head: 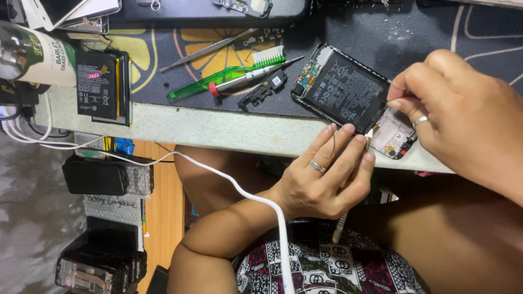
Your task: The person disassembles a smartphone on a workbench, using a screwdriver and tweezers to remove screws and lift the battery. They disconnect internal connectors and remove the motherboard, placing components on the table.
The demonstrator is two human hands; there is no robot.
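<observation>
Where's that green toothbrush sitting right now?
In the head view, the green toothbrush lies on the dark work mat, left of the opened phone, touching a red-capped screwdriver and below the tweezers.

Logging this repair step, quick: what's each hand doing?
Left hand: fingers closed on a screwdriver.
Right hand: fingers pinched at the opened phone.

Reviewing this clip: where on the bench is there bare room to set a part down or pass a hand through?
Bare pale bench edge runs between the loose battery and the left hand. Dark mat is bare above the right hand. Crowded: toothbrush, tweezers, screwdriver and opened phone.
</observation>
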